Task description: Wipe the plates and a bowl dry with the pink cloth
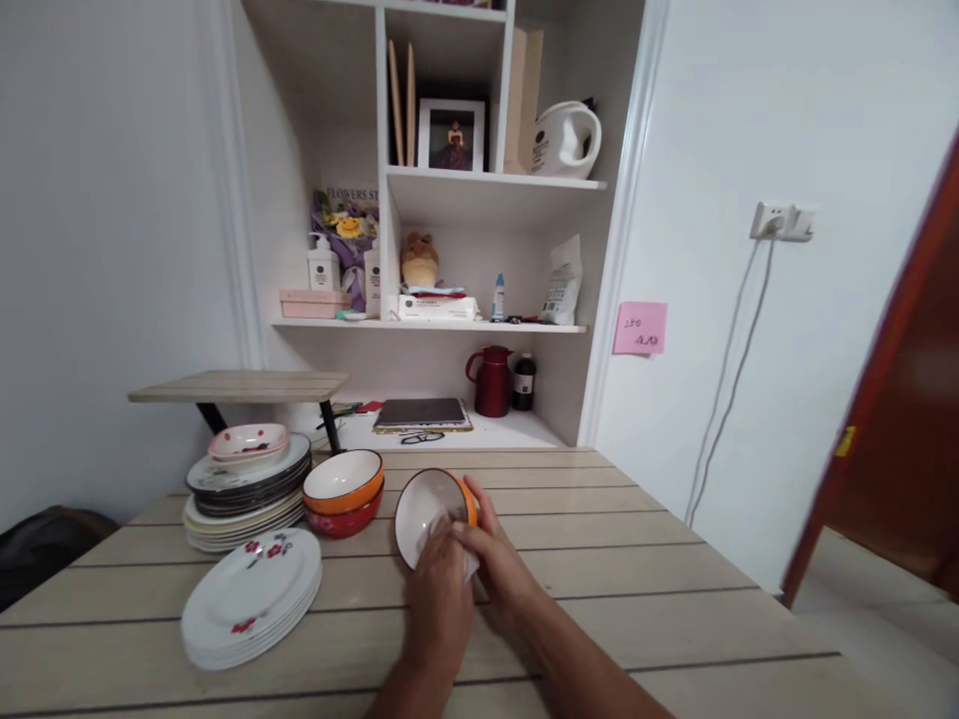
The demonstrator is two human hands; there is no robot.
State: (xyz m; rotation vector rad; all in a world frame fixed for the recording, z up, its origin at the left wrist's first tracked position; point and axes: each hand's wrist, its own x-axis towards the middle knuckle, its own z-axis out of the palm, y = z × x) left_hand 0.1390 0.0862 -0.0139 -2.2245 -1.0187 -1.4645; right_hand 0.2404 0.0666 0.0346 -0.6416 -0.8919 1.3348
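An orange bowl with a white inside and dark rim (415, 507) is tilted so that its inside faces me, above the wooden table. My right hand (503, 561) grips its right side, with the fingers behind the orange wall and the thumb near the rim. Inside the bowl's lower right, my left hand (441, 574) is closed on a crumpled white tissue or cloth (471, 565), pressed near the inner wall. My left fingertips are partly hidden. To the left, another orange bowl (349, 481) is nested in a red bowl (349, 522).
White floral plates (217, 589) form a stack at the table's left. Behind them, a taller plate stack (214, 529) carries small dotted bowls (251, 439). A small raised stand (240, 385) is at the back left. Shelves hold a red jug (492, 382) and a dark bottle (523, 384).
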